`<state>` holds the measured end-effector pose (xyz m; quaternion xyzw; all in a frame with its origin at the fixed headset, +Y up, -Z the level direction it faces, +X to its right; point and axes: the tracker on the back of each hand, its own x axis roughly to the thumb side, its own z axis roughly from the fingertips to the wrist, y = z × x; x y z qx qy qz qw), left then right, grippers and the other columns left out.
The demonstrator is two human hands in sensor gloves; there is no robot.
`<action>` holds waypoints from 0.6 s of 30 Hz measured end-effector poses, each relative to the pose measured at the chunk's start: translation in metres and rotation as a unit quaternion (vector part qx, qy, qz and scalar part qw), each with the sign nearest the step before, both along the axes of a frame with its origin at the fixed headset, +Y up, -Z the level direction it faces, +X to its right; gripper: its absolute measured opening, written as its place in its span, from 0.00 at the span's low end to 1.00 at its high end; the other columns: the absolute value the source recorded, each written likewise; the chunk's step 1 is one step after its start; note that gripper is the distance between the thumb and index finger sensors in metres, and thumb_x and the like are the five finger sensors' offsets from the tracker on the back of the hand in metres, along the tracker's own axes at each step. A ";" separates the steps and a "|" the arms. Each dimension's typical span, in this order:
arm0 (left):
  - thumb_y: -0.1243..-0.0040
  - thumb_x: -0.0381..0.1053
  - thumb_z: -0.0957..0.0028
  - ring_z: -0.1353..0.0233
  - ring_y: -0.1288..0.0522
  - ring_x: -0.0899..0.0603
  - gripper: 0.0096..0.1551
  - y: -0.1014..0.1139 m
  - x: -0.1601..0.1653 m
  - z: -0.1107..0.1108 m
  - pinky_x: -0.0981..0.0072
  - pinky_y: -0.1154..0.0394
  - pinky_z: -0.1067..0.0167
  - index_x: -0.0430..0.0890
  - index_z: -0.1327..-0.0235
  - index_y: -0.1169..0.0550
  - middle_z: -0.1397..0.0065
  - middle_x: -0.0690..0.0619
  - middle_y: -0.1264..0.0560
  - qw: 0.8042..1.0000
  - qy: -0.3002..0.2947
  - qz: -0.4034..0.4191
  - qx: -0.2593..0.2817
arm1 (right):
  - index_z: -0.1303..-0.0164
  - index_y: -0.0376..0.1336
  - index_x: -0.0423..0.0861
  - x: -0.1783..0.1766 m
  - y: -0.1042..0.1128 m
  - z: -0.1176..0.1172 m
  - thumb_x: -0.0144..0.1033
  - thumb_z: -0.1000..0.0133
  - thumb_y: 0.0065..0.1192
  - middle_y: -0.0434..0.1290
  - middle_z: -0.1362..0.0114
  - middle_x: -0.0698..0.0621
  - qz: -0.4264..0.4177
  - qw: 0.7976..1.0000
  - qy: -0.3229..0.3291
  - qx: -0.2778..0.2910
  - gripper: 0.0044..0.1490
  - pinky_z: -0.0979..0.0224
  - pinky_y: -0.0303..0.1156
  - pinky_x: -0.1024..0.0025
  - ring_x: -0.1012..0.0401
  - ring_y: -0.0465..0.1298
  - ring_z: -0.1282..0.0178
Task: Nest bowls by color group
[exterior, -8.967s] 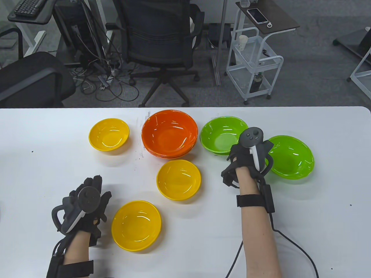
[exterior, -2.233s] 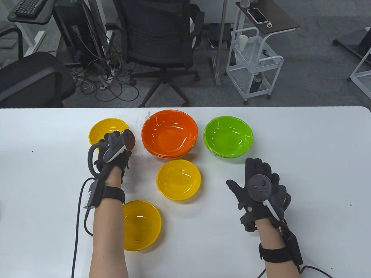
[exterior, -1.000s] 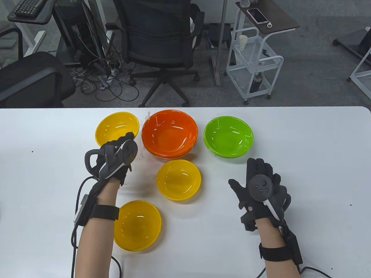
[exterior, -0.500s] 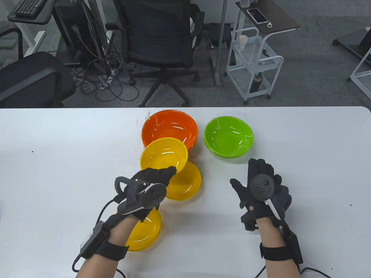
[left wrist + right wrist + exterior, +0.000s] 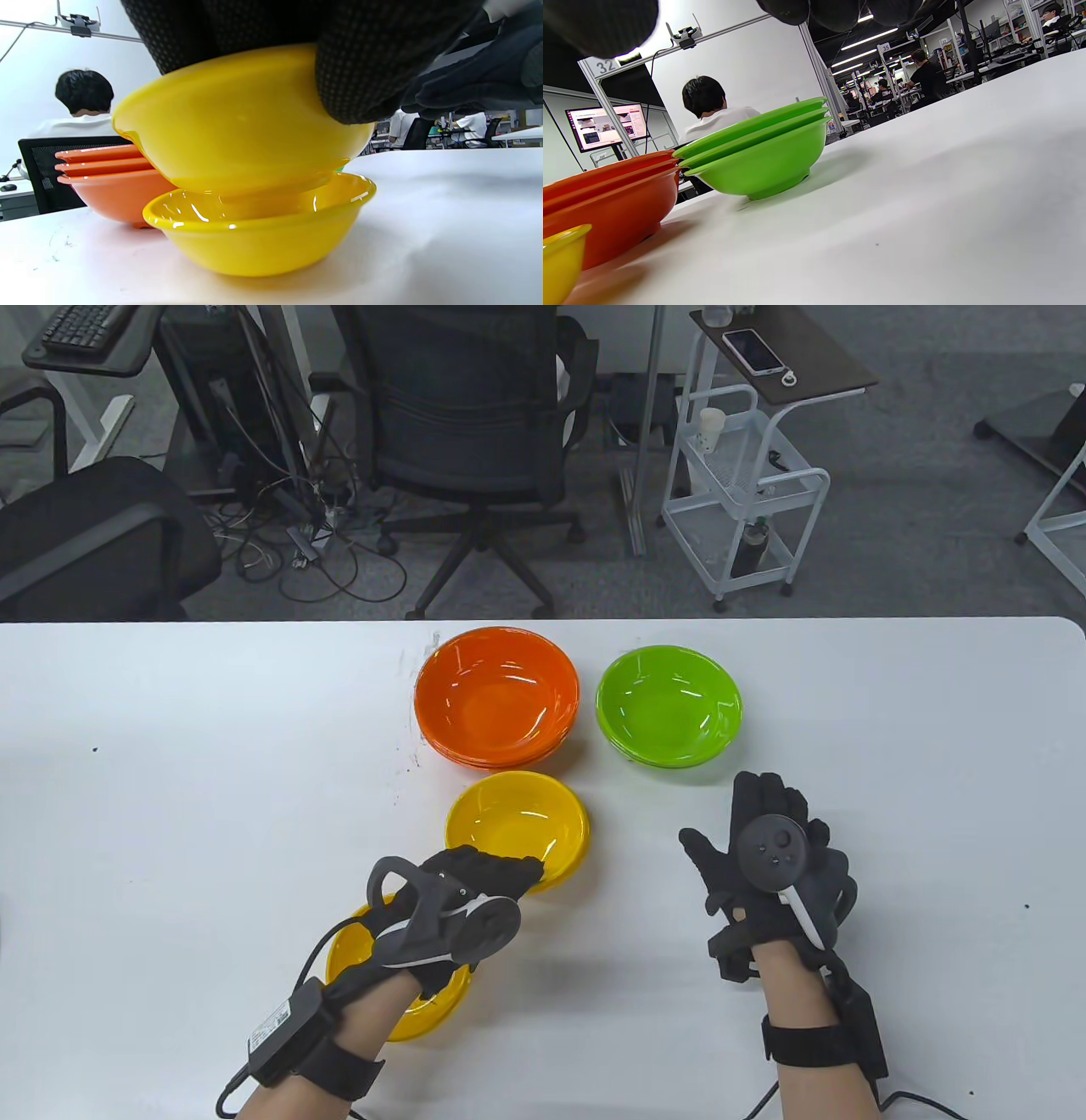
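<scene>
My left hand (image 5: 509, 872) grips the near rim of a yellow bowl (image 5: 517, 824) and holds it tilted, its base inside a second yellow bowl. In the left wrist view my fingers (image 5: 360, 63) press the held bowl's (image 5: 237, 127) side, and its foot sits in the lower bowl (image 5: 263, 237). A third yellow bowl (image 5: 349, 952) lies under my left wrist. A stack of orange bowls (image 5: 496, 695) and a stack of green bowls (image 5: 668, 704) stand behind. My right hand (image 5: 747, 831) rests flat and open on the table, empty.
The white table (image 5: 170, 780) spreads wide to the left and right. The right wrist view shows the green stack (image 5: 755, 148), the orange stack (image 5: 606, 203) and a yellow rim (image 5: 560, 262). Chairs and a white cart (image 5: 747, 475) stand beyond the far edge.
My left hand took the far-left yellow bowl, carried it right and toward me, and lowered it into the middle yellow bowl. My right hand has stayed flat on the table.
</scene>
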<state>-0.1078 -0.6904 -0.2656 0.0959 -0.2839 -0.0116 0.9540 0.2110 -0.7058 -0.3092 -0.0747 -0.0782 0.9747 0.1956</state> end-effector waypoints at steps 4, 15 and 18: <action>0.26 0.53 0.57 0.42 0.08 0.55 0.25 -0.006 0.003 -0.002 0.63 0.18 0.38 0.62 0.44 0.16 0.43 0.65 0.10 1.000 -0.006 -0.022 -0.020 | 0.21 0.44 0.48 0.001 0.000 0.000 0.70 0.56 0.56 0.47 0.16 0.44 -0.001 1.000 -0.002 -0.003 0.60 0.26 0.40 0.30 0.35 0.48 0.17; 0.27 0.55 0.57 0.40 0.10 0.55 0.24 -0.011 0.002 -0.010 0.62 0.20 0.35 0.63 0.44 0.16 0.41 0.66 0.11 0.998 0.008 -0.039 -0.053 | 0.21 0.44 0.48 0.002 -0.001 0.000 0.70 0.56 0.56 0.47 0.16 0.44 -0.004 1.000 -0.004 -0.011 0.60 0.26 0.39 0.30 0.35 0.48 0.17; 0.29 0.56 0.56 0.38 0.10 0.54 0.25 -0.013 0.001 -0.013 0.60 0.22 0.33 0.62 0.43 0.17 0.39 0.65 0.12 0.996 0.015 -0.035 -0.079 | 0.21 0.44 0.48 0.002 -0.001 0.000 0.70 0.56 0.56 0.47 0.16 0.44 -0.005 1.000 -0.004 -0.013 0.60 0.26 0.39 0.30 0.35 0.48 0.17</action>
